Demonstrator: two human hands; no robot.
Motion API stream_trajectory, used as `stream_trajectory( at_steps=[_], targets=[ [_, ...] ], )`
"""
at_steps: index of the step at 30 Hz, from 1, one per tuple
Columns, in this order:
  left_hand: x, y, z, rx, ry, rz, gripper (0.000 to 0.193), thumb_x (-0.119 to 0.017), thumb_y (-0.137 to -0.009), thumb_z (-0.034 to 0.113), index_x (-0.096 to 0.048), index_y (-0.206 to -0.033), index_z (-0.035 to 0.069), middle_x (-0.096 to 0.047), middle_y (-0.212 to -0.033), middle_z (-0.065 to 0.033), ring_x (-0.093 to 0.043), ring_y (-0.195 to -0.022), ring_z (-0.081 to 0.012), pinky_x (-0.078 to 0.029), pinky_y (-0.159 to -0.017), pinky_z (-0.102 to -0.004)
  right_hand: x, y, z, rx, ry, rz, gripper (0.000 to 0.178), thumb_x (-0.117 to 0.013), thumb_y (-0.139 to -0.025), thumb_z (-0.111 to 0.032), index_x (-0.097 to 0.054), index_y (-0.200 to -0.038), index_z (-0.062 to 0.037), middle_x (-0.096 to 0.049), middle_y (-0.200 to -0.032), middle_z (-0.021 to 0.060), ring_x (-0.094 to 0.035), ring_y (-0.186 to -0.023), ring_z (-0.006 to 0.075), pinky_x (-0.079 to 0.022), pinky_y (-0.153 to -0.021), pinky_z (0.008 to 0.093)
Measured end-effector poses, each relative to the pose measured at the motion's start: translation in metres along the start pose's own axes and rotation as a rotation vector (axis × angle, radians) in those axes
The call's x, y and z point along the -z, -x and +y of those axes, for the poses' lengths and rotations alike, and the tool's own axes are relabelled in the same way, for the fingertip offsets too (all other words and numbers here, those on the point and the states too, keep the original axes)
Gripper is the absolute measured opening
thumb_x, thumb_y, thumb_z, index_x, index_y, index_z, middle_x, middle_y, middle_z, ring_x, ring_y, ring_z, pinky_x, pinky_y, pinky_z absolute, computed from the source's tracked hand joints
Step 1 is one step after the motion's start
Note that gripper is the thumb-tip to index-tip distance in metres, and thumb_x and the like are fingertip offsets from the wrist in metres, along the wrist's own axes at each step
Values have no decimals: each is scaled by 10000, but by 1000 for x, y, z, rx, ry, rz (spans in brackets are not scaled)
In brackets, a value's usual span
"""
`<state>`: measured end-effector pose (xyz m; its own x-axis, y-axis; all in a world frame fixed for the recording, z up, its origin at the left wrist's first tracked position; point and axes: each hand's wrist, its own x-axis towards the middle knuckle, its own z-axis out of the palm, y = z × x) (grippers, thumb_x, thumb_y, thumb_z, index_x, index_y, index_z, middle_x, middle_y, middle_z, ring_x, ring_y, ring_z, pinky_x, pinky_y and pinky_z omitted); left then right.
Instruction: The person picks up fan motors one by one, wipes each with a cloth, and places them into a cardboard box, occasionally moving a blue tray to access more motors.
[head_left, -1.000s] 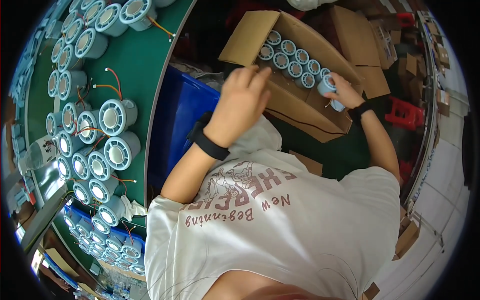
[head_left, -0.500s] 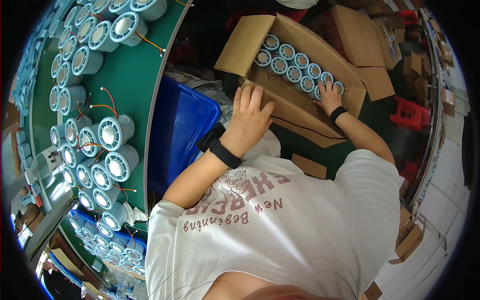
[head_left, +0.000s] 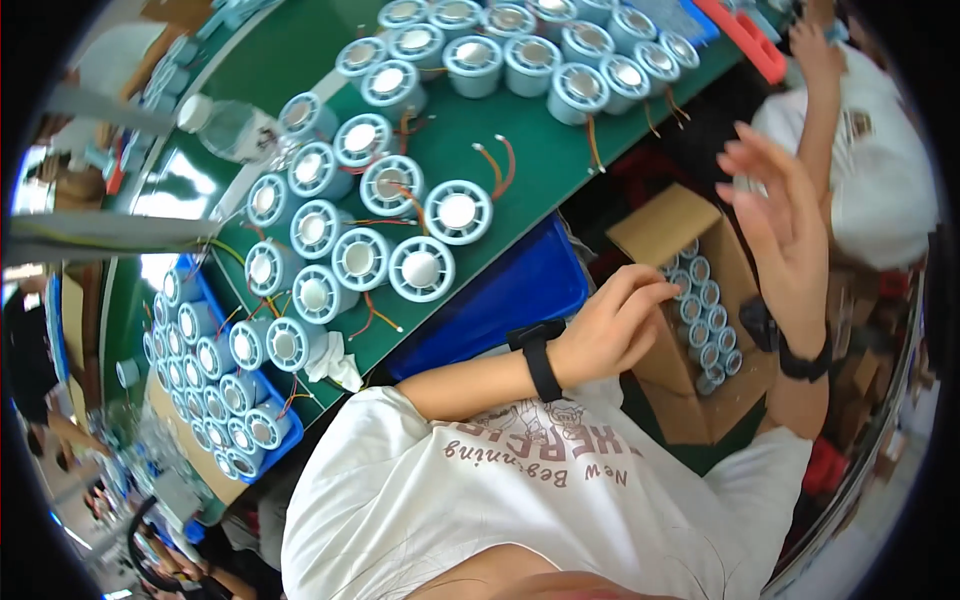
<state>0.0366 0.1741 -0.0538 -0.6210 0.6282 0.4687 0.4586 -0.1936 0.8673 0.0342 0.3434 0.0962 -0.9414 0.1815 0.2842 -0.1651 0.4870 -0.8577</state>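
My left hand [head_left: 622, 325] hovers beside the near left side of a cardboard carton [head_left: 680, 415], its fingers loosely bent and nothing visible in them. On the carton's other side my right hand [head_left: 782, 225] is raised, fingers stretched and apart, holding nothing. Inside the carton stand two rows of light-blue round units [head_left: 709, 293] with ringed, slotted tops, partly hidden by my left fingers. Many similar units, such as a nearby one [head_left: 421, 268] with a silvery centre, stand on the green table [head_left: 480, 265]; several trail red, orange and yellow wires.
A blue bin [head_left: 510, 290] sits below the table edge. More units fill a blue tray [head_left: 290, 435] at the left. A plastic bottle [head_left: 235, 132] lies on the table, and a crumpled white cloth [head_left: 333, 362] is near its edge. Another person [head_left: 880, 160] is at the upper right.
My right hand has come up out of the carton, away from the units. My left hand has left the carton's edge. The view has turned, bringing more of the table into sight.
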Motion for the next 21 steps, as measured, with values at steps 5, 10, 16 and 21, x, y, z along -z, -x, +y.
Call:
stream_trajectory(
  at_steps=[5, 10, 16, 21],
  targets=[
    [39, 2, 24, -161, -41, 349, 471, -584, -761, -149, -560, -1199, 21, -496, -1181, -176, -577, -1048, -304, -509, -875, -371, -100, -141, -9, 567, 419, -568, 523, -633, -886, -28, -532, -1385, -150, -591, -1250, 64, -575, -1152, 244, -464, -972, 340],
    [56, 11, 22, -226, 17, 455, 471, -533, -748, -191, -568, -1167, 21, -465, -1186, -162, -589, -1035, -273, -517, -880, -373, -202, -218, 23, 859, 926, -593, 706, -772, -721, -21, -528, -1365, -176, -543, -1319, 71, -538, -1189, 316, -469, -988, 372],
    [84, 20, 24, -239, -49, 456, 483, -528, -750, -196, -566, -1176, 28, -458, -1174, -155, -597, -1029, -271, -518, -901, -380, -244, -226, 15, 803, 1039, -859, 780, -839, -602, 45, -557, -1300, -159, -514, -1311, 84, -536, -1180, 319, -492, -988, 379],
    [112, 27, 33, -146, 40, 457, 503, -535, -806, -160, -507, -1269, 37, -455, -1234, -168, -599, -1055, -280, -512, -927, -392, -210, -236, 5, 777, 712, -873, 751, -854, -586, 43, -582, -1262, -138, -545, -1262, 98, -555, -1168, 306, -526, -942, 379]
  ],
)
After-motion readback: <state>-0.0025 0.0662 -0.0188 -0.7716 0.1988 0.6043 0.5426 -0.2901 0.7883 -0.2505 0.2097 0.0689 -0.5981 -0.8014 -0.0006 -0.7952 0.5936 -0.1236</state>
